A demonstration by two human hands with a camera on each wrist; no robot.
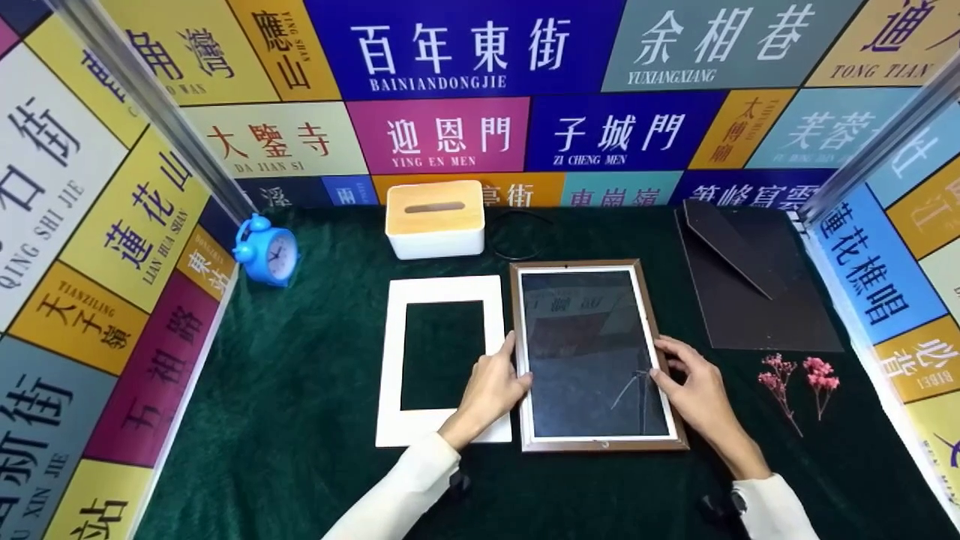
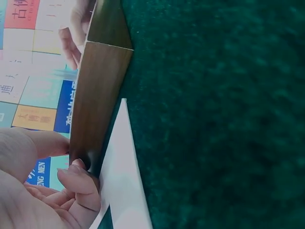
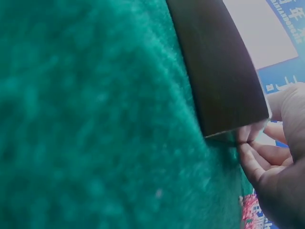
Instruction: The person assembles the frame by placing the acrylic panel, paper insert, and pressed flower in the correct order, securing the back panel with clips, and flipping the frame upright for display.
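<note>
A brown wooden picture frame [image 1: 606, 445] with a white inner border and a dark glass pane [image 1: 585, 337] lies flat in the head view. My left hand [image 1: 491, 382] grips its left side, thumb over the border. On the right side my right hand [image 1: 694, 382] holds the opposite edge, thumb on top near the glass. The left wrist view has the frame's wooden side [image 2: 95, 100] between thumb and fingers. Fingers curl at the frame's corner [image 3: 228, 81] in the right wrist view. Beside the frame's left edge lies a white mat board [image 1: 391, 360], partly behind my left hand.
A black backing board [image 1: 750, 307] with a stand leg lies at the right, with pink dried flowers [image 1: 820, 379] in front. Behind stand a tissue box [image 1: 436, 244] with a wooden lid, a black cable [image 1: 517, 256] and a blue alarm clock [image 1: 262, 251]. Green cloth [image 1: 300, 390] covers the table.
</note>
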